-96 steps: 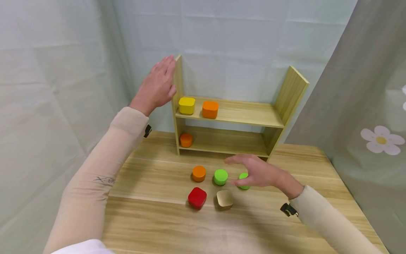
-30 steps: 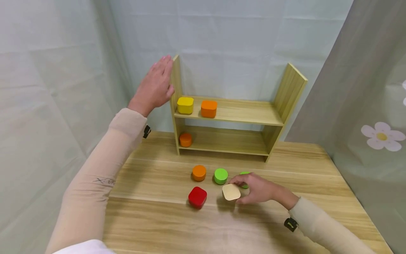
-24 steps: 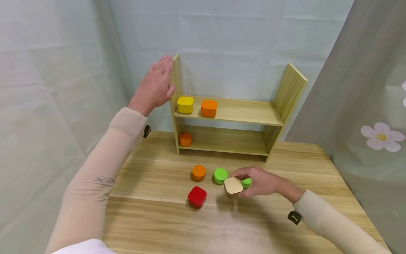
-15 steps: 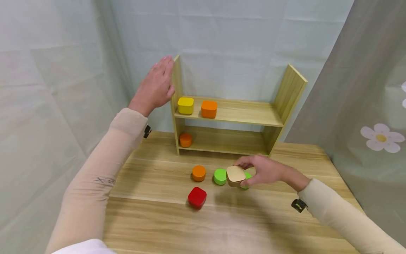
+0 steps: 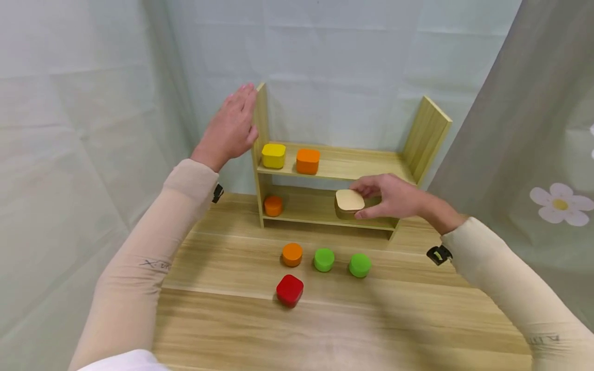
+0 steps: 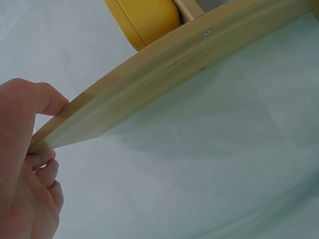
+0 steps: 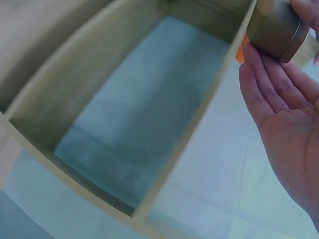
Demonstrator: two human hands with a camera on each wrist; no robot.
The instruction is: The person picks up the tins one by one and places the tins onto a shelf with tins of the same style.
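My right hand (image 5: 389,199) pinches a tan square tin (image 5: 350,200) between thumb and fingers, in the air in front of the lower board of a small wooden shelf (image 5: 343,166), towards its right half. The right wrist view shows the tan square tin (image 7: 275,25) at the fingertips above my right hand's bare palm (image 7: 286,119). My left hand (image 5: 230,129) lies flat, fingers straight, against the outside of the shelf's left side panel (image 5: 261,116). In the left wrist view the thumb of my left hand (image 6: 22,179) sits by the side panel's (image 6: 164,74) edge.
A yellow square tin (image 5: 273,155) and an orange square tin (image 5: 308,161) stand on the upper board, and an orange round tin (image 5: 273,205) on the lower board's left. On the wooden table (image 5: 325,330) sit an orange round tin (image 5: 292,254), two green ones (image 5: 324,259) (image 5: 359,265) and a red square tin (image 5: 290,289).
My right hand took hold of the tan tin on the table, lifted it and carried it back to the lower shelf. The left hand stayed on the side panel.
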